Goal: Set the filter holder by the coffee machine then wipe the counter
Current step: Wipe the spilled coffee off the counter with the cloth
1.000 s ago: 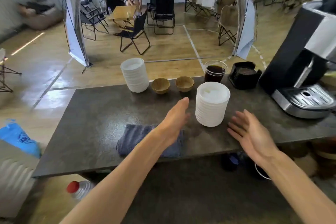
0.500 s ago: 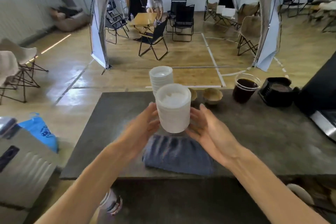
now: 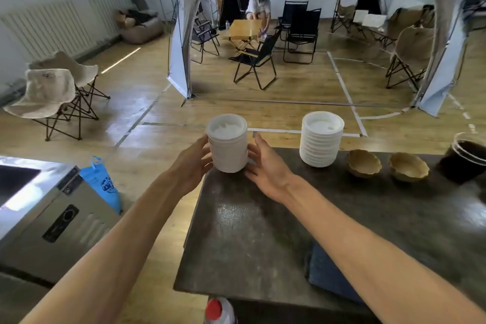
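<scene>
My left hand and my right hand clasp a stack of white lids from both sides, fingers curved against its wall. The stack stands at the far left corner of the dark counter. A second white stack stands to its right at the far edge. A blue-grey cloth lies at the near edge, partly under my right forearm. The coffee machine and the filter holder are out of view.
Two brown fluted bowls sit right of the second stack, then a clear cup of dark coffee at the frame's right edge. A steel appliance and a blue bag stand left of the counter. A red-capped bottle is below its near edge.
Both hands took hold of the lid stack near the counter's middle and carried it left to the far left corner. The view swung left, so the coffee machine left the frame.
</scene>
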`<control>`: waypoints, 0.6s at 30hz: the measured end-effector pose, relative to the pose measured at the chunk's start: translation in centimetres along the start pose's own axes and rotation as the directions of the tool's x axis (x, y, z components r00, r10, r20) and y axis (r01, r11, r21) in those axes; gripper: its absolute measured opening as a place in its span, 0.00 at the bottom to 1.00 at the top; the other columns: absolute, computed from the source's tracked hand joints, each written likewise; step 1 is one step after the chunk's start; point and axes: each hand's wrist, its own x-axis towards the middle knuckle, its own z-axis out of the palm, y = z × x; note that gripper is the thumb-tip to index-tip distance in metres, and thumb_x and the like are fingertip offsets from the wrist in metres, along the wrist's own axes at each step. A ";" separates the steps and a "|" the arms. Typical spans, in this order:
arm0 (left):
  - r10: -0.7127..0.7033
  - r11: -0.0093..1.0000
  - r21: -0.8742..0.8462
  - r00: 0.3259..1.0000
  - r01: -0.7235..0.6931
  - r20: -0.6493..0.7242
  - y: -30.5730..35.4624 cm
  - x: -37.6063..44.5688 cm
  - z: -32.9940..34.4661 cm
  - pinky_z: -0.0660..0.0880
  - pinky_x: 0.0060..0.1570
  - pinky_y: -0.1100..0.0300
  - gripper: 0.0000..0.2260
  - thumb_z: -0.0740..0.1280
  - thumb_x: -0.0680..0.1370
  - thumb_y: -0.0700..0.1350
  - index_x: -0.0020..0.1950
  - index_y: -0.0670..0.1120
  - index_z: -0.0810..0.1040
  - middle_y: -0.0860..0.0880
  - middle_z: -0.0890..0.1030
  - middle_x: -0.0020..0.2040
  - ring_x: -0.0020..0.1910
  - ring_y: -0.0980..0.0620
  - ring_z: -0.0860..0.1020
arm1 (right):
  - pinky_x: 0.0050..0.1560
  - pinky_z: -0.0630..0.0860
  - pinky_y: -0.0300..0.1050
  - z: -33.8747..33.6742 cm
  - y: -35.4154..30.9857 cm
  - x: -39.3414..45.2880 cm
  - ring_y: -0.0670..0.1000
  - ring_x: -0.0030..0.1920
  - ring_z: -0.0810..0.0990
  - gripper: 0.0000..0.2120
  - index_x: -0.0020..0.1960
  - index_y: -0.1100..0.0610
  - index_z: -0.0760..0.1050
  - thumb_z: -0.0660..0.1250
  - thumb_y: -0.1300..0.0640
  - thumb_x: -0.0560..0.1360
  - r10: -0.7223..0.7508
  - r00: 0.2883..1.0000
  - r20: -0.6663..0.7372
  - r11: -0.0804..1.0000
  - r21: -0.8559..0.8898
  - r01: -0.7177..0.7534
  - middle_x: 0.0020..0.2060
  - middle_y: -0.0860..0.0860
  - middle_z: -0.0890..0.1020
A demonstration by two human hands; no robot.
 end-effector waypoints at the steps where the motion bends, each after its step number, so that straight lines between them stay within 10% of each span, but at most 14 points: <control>1: -0.003 1.000 0.006 1.000 0.003 0.009 -0.1 0.5 -0.1 0.76 0.51 0.56 0.18 0.65 0.79 0.58 0.65 0.51 0.78 0.50 0.83 0.52 0.46 0.51 0.79 | 0.77 0.53 0.54 0.0 0.1 0.4 0.48 0.73 0.66 0.28 0.74 0.54 0.65 0.50 0.38 0.82 0.005 1.000 -0.012 1.000 -0.002 -0.005 0.70 0.48 0.72; 11: 0.055 0.998 0.029 0.990 -0.052 -0.133 -1.0 1.4 -0.9 0.66 0.70 0.51 0.21 0.57 0.83 0.55 0.74 0.50 0.68 0.50 0.72 0.72 0.69 0.50 0.71 | 0.76 0.58 0.55 -1.4 0.5 0.0 0.54 0.74 0.66 0.30 0.76 0.59 0.62 0.56 0.41 0.82 0.008 0.987 -0.161 0.998 0.070 0.003 0.75 0.54 0.66; 15: 0.247 0.966 0.035 0.870 -0.257 -0.427 -2.6 -3.7 0.8 0.74 0.59 0.53 0.11 0.58 0.80 0.39 0.56 0.47 0.78 0.46 0.82 0.55 0.55 0.50 0.79 | 0.68 0.72 0.54 -4.3 0.6 -4.6 0.56 0.62 0.78 0.11 0.55 0.62 0.76 0.60 0.55 0.83 -0.022 0.872 -0.489 0.989 0.120 0.092 0.59 0.60 0.79; 18: 0.385 0.922 0.081 0.875 -0.378 -0.292 -3.7 -7.2 4.4 0.76 0.52 0.55 0.13 0.58 0.79 0.34 0.47 0.47 0.80 0.44 0.83 0.46 0.49 0.49 0.80 | 0.65 0.75 0.51 -6.7 0.6 -7.3 0.55 0.58 0.80 0.05 0.50 0.58 0.75 0.61 0.62 0.81 -0.071 0.760 -0.646 0.981 0.094 0.171 0.56 0.59 0.81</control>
